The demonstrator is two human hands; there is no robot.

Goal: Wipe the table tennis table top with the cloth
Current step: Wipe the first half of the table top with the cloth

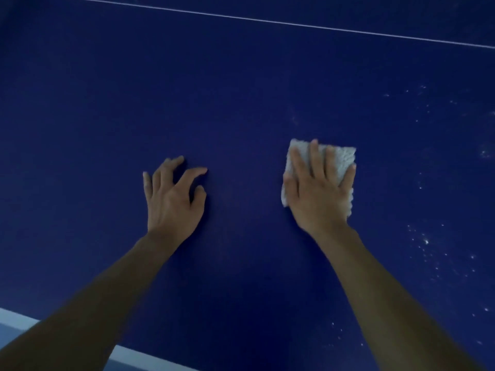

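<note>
Your cloth (341, 160) is a pale, nubbly folded pad lying flat under your right hand (318, 194), its far edge and right side showing past your fingers. The table top (241, 89) is deep blue. White specks (426, 242) dust it right of your grip, and a thin white line (267, 21) crosses far beyond.

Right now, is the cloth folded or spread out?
Folded, apparently: the cloth is a compact pad barely wider than the right hand pressing it.
</note>
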